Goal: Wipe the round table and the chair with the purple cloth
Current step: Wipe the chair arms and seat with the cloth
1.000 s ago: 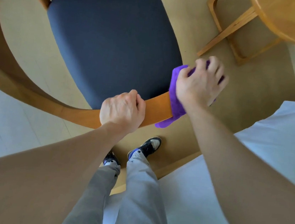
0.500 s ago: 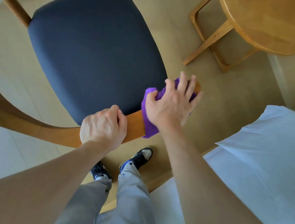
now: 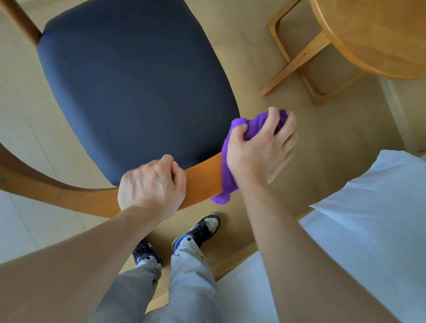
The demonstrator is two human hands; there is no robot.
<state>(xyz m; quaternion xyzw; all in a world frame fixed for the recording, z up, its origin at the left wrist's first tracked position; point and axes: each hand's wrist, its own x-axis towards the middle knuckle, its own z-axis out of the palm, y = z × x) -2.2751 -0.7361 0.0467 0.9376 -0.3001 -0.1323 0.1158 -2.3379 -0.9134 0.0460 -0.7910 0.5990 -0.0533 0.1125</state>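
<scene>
Over the tan floor (image 3: 315, 152), my right hand (image 3: 258, 151) has its grip curled round the bunched purple cloth (image 3: 228, 168) on the chair (image 3: 137, 71) backrest's end, my left hand (image 3: 152, 186) clasps the rail beside it, and the round desk (image 3: 388, 32) stands well apart, beyond.

The chair (image 3: 203, 184) back rail is smooth, satin wood; its seat (image 3: 133, 79) matt dark fabric; the purple cloth (image 3: 258, 125) soft, fuzzy; the desk (image 3: 389, 30) smooth, lightly glossy wood.
</scene>
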